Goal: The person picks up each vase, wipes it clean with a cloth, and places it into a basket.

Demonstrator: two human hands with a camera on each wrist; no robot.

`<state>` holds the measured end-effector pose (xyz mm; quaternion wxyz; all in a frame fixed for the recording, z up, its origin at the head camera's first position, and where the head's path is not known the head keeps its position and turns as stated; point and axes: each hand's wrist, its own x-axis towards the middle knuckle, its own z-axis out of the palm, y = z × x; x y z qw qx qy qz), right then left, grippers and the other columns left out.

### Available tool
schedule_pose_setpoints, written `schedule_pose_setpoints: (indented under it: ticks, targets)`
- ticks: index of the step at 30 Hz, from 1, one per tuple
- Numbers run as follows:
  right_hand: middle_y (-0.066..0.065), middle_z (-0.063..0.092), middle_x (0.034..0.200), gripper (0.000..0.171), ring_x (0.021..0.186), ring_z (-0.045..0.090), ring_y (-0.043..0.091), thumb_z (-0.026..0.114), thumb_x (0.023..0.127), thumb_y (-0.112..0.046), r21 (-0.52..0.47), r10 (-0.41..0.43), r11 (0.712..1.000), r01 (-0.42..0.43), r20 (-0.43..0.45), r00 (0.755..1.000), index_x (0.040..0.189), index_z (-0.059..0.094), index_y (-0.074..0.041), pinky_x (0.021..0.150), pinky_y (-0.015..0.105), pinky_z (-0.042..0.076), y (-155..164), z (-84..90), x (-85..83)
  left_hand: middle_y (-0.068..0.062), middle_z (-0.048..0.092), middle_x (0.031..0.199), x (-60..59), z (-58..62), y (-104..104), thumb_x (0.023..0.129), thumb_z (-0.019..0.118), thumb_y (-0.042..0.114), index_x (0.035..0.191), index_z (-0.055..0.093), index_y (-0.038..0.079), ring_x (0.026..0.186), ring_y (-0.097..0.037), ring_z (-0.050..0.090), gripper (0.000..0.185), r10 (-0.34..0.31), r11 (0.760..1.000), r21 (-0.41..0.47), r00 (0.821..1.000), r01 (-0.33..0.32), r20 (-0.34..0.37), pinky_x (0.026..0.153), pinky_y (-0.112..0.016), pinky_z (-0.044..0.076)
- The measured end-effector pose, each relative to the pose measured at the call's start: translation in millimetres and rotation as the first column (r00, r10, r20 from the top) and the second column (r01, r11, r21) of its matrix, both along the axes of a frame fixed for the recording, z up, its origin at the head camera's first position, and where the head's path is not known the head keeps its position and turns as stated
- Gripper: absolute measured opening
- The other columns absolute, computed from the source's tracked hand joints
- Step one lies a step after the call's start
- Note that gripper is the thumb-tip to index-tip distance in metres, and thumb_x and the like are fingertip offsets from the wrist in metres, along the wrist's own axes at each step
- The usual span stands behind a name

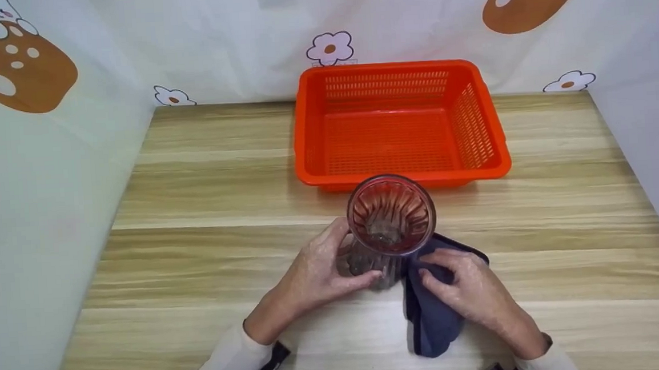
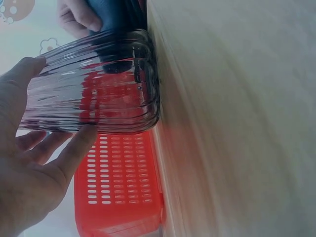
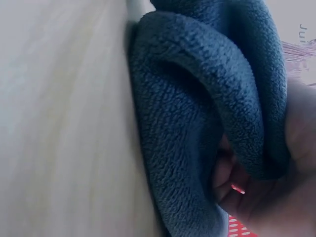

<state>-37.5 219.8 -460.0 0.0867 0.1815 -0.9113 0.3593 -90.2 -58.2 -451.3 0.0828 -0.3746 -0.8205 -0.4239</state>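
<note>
A ribbed glass point(image 1: 392, 222) stands upright on the wooden desk point(image 1: 205, 215), just in front of an orange basket point(image 1: 397, 121) whose near rim shows right behind it. The left hand point(image 1: 317, 271) is curled round the glass from the left side — thumb toward the basket, fingers wrapped about the lower wall. The left wrist view shows the same hold: thumb and fingers point(image 2: 74, 148) lie against the ribbed wall of the glass point(image 2: 94, 84), whose base sits flat on the desk point(image 2: 237, 118), with the basket point(image 2: 118, 187) seen behind and through it.

The right hand point(image 1: 465, 291) grips a dark blue cloth point(image 1: 432, 321) and holds it against the right side of the glass; the cloth's loose end trails down onto the desk toward the person. From the right wrist the cloth point(image 3: 197, 113) fills most of the picture — thick fleecy folds bunched in the fingers point(image 3: 276, 197), its edge touching the desk point(image 3: 64, 128).

The basket sits near the back of the desk, close to a white curtain point(image 1: 229, 36) printed with flowers and brown shapes.
</note>
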Motion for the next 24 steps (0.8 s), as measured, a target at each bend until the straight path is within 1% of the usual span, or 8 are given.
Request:
schedule_pose_setpoints:
  ticks: [2,5,7,9,12,15,20,24]
  targets:
    - [-0.004,0.073,0.098,0.022,0.091,0.068,0.015,0.080,0.081,0.002,-0.093,-0.014,0.996,0.008,-0.061,0.998,0.100,0.079,-0.009,0.085,0.026,0.053,-1,6.3,1.2,-0.005,0.059,0.135,-0.1,-0.4,0,0.083,0.085,0.041,0.146,0.043,0.009,0.125,-0.016,0.056,0.082,0.005,1.000,0.002,1.000,-0.005,-0.010,0.105,-0.035,0.046]
    - [-0.002,0.072,0.094,0.028,0.085,0.067,0.013,0.077,0.078,0.013,-0.273,-0.040,0.962,0.000,-0.140,0.989,0.100,0.078,-0.005,0.079,0.017,0.051,-4,19.0,3.6,-0.005,0.059,0.134,-0.6,-1.1,1,0.083,0.085,0.040,0.144,0.045,0.009,0.124,-0.016,0.057,0.080,0.005,1.000,0.004,1.000,-0.004,-0.017,0.104,-0.034,0.047]
    - [0.001,0.070,0.089,0.032,0.077,0.063,0.012,0.075,0.076,0.019,-0.363,-0.046,0.931,-0.034,-0.209,0.977,0.101,0.077,-0.002,0.070,0.016,0.049,-8,26.5,4.9,-0.004,0.059,0.134,-0.7,-1.3,1,0.083,0.086,0.039,0.145,0.045,0.009,0.123,-0.016,0.058,0.080,0.005,1.000,0.004,1.000,-0.005,-0.012,0.103,-0.034,0.047]
    - [0.005,0.067,0.084,0.033,0.071,0.059,0.011,0.073,0.075,0.021,-0.414,-0.039,0.907,-0.080,-0.271,0.962,0.102,0.076,0.002,0.061,0.018,0.047,-11,32.1,4.8,-0.004,0.058,0.136,-0.7,-1.7,1,0.082,0.087,0.039,0.146,0.044,0.010,0.124,-0.016,0.058,0.082,0.005,1.000,0.005,1.000,-0.005,-0.004,0.103,-0.035,0.047]
    - [0.009,0.062,0.078,0.025,0.065,0.053,0.012,0.073,0.079,0.017,-0.438,-0.017,0.886,-0.153,-0.359,0.933,0.102,0.075,0.007,0.052,0.022,0.041,-18,35.2,2.1,-0.003,0.058,0.137,-0.6,-1.4,1,0.081,0.087,0.039,0.149,0.043,0.011,0.124,-0.016,0.058,0.086,0.003,1.000,0.005,1.000,-0.003,0.014,0.103,-0.035,0.047]
    - [0.010,0.061,0.078,0.021,0.064,0.053,0.013,0.073,0.081,0.014,-0.433,-0.007,0.884,-0.176,-0.389,0.921,0.100,0.074,0.007,0.051,0.023,0.042,-22,37.1,-1.0,-0.004,0.058,0.137,-0.8,-1.6,2,0.081,0.087,0.038,0.150,0.042,0.011,0.124,-0.016,0.057,0.087,-0.004,1.000,0.015,1.000,0.004,0.022,0.103,-0.035,0.048]
    - [0.007,0.065,0.084,0.029,0.069,0.056,0.013,0.072,0.075,0.019,-0.389,0.001,0.909,-0.150,-0.358,0.934,0.099,0.075,0.003,0.056,0.020,0.046,-25,39.8,-2.2,-0.004,0.059,0.134,-0.1,-1.1,1,0.082,0.087,0.036,0.148,0.043,0.011,0.121,-0.015,0.060,0.084,-0.012,0.999,0.033,0.999,0.011,0.032,0.102,-0.035,0.049]
    - [0.004,0.065,0.087,0.029,0.072,0.058,0.013,0.074,0.079,0.016,-0.334,0.030,0.931,-0.145,-0.329,0.944,0.101,0.076,-0.003,0.059,0.019,0.047,-22,38.9,-2.6,-0.003,0.060,0.132,-0.4,-0.8,1,0.082,0.087,0.035,0.147,0.043,0.012,0.119,-0.014,0.061,0.082,-0.018,0.999,0.041,0.999,0.017,0.041,0.101,-0.035,0.049]
